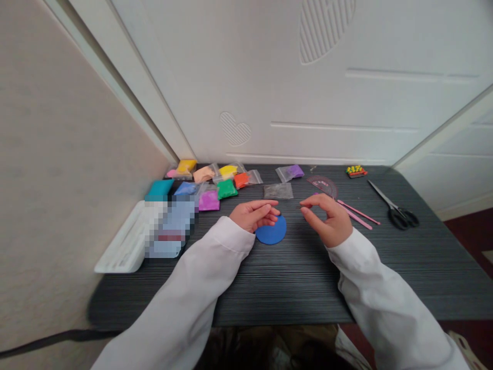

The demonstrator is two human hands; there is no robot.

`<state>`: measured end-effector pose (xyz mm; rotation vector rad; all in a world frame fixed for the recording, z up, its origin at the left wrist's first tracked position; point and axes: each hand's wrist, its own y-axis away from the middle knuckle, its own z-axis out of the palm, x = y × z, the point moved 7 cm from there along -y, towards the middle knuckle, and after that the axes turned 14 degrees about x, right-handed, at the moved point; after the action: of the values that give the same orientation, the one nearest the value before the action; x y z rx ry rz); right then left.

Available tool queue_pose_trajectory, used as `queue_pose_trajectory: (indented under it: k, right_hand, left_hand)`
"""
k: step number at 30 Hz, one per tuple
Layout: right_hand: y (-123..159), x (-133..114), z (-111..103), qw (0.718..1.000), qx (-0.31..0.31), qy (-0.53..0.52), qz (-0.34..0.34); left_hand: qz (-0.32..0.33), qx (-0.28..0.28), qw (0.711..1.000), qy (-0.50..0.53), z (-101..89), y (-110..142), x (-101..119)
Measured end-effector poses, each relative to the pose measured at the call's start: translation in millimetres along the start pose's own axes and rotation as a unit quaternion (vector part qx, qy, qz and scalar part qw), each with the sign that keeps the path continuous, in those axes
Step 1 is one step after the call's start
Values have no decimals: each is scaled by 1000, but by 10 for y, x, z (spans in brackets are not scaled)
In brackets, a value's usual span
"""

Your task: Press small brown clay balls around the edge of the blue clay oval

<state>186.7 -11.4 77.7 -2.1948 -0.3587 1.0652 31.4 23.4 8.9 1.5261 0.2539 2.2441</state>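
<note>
Above the dark table my left hand [254, 215] is held palm turned inward, its fingers stretched loosely and the thumb lying across them. No object shows in it. Just beneath its fingertips lies a flat round blue disc [271, 231], partly covered by the hand. To the right, my right hand [328, 220] has thumb and index finger tips brought together in a pinch. Whatever is between those tips, if anything, is too small to make out. A gap separates the two hands. Beyond them lies a small clear bag with greyish contents [278, 191].
Several bags of coloured clay, including a green one [227, 189], lie at the back left. A white tray [134, 239] is at the left edge. Behind my right hand are a protractor [322, 185] and pink sticks [358, 215]; farther right, scissors [396, 210] and a small colourful piece [356, 171].
</note>
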Motion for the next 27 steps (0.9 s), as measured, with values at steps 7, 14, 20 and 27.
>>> queue_pose_trajectory:
  k: [7, 14, 20, 27]
  right_hand:
    - [99, -193, 160, 998, -41, -40, -29]
    - [145, -262, 214, 997, -54, -38, -44]
    - [71, -202, 65, 997, -18, -69, -11]
    - [-81, 211, -336, 996, 55, -19, 73]
  left_hand:
    - [-10, -44, 996, -79, 142, 70, -117]
    - [25, -89, 985, -145, 165, 95, -118]
    - [24, -44, 993, -111, 102, 61, -48]
    - [-8, -16, 999, -38, 72, 32, -32]
